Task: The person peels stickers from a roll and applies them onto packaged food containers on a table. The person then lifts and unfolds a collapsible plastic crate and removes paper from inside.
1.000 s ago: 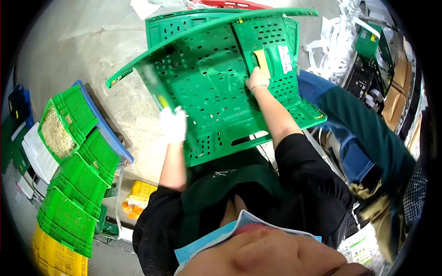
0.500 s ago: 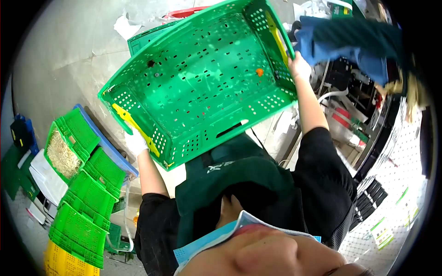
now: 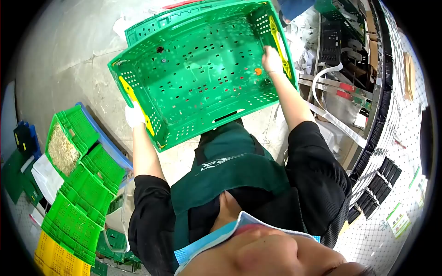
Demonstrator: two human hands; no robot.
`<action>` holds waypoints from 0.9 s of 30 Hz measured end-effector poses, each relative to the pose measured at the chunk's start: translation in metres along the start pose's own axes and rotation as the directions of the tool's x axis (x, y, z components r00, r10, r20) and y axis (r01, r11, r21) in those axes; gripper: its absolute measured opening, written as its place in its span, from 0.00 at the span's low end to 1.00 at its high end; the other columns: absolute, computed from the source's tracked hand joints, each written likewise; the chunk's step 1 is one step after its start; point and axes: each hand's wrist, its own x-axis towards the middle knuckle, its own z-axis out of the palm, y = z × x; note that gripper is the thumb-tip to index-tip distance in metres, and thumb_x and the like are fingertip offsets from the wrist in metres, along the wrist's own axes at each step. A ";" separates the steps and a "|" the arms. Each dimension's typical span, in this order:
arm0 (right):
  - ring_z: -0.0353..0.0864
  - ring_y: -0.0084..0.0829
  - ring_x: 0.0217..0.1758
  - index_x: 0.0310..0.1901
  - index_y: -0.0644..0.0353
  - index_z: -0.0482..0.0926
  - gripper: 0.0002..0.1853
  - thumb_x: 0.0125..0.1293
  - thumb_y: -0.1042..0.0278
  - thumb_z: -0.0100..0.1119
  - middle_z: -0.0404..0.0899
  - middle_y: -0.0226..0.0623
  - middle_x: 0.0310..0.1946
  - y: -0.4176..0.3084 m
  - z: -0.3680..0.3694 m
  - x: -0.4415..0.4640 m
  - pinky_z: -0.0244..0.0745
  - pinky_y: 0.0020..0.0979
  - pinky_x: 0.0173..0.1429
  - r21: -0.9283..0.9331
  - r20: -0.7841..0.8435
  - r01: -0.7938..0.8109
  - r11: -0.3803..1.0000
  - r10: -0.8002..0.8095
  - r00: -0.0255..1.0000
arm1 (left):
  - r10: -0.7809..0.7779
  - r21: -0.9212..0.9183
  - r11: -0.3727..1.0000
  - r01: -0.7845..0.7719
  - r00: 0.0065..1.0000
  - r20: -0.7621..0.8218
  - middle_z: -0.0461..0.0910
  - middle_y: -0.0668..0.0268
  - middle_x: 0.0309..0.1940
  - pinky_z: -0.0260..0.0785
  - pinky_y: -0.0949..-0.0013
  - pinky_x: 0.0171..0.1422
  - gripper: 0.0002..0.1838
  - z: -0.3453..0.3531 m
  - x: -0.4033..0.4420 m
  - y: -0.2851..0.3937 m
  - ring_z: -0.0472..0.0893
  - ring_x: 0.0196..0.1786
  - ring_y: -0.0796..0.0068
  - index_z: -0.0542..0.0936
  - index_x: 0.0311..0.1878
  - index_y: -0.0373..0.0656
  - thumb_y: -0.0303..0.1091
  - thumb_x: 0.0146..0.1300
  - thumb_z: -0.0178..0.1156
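A green perforated crate point(image 3: 198, 78) with yellow handle bars fills the upper middle, its open top tilted toward me. My left hand point(image 3: 135, 115), in a white glove, is closed around the crate's left end by the yellow handle point(image 3: 133, 99). My right hand point(image 3: 272, 60) is inside the crate, beside the right-hand yellow handle point(image 3: 278, 43), with a finger stretched out; the other fingers are partly hidden. Just below it an orange scrap point(image 3: 258, 71) lies on the crate floor. Dark specks and small red bits are scattered there too.
Another green crate point(image 3: 138, 33) sits behind the held one. Several green crates point(image 3: 76, 216) stand at left, one holding pale shredded filling point(image 3: 63, 149), with a yellow crate point(image 3: 60, 257) below. A metal frame point(image 3: 340, 89) and a patterned worktop point(image 3: 368, 230) are at right.
My right hand has let go of the crate's right rim and moved inside. The crate has shifted slightly and levelled a little. The person in blue at upper right has mostly left view.
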 end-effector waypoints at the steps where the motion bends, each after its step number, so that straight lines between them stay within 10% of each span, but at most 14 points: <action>1: 0.71 0.44 0.48 0.43 0.55 0.70 0.14 0.52 0.70 0.50 0.72 0.45 0.40 0.007 0.023 -0.004 0.68 0.39 0.50 -0.061 0.214 -0.177 0.982 0.186 0.959 | -0.025 0.014 1.000 0.025 1.000 0.016 0.76 0.50 0.31 0.66 0.58 0.42 0.16 -0.002 -0.001 0.002 0.76 0.37 0.51 0.73 0.36 0.37 0.43 0.57 0.49; 3: 0.69 0.43 0.53 0.47 0.55 0.69 0.17 0.54 0.67 0.50 0.71 0.47 0.45 0.029 0.057 -0.007 0.67 0.38 0.53 -0.174 0.528 -0.271 0.947 0.322 0.786 | -0.078 0.026 0.997 0.078 0.997 0.018 0.76 0.50 0.31 0.66 0.58 0.43 0.17 -0.006 -0.008 0.012 0.76 0.37 0.50 0.73 0.35 0.37 0.43 0.57 0.49; 7: 0.68 0.45 0.53 0.53 0.52 0.65 0.21 0.55 0.65 0.51 0.65 0.48 0.51 0.051 0.102 -0.034 0.67 0.38 0.54 -0.189 0.470 -0.490 0.851 0.516 0.716 | -0.057 0.099 0.993 0.066 0.994 -0.099 0.76 0.49 0.30 0.66 0.57 0.42 0.15 -0.016 -0.027 0.036 0.75 0.37 0.49 0.73 0.34 0.38 0.43 0.57 0.48; 27: 0.75 0.43 0.38 0.34 0.56 0.72 0.10 0.48 0.66 0.59 0.75 0.45 0.34 -0.009 0.127 -0.019 0.70 0.37 0.43 -0.034 0.700 -0.197 0.980 0.165 0.695 | -0.161 0.124 0.976 0.178 0.977 -0.136 0.77 0.52 0.32 0.67 0.59 0.43 0.12 -0.015 -0.023 0.045 0.76 0.38 0.53 0.75 0.37 0.42 0.36 0.52 0.50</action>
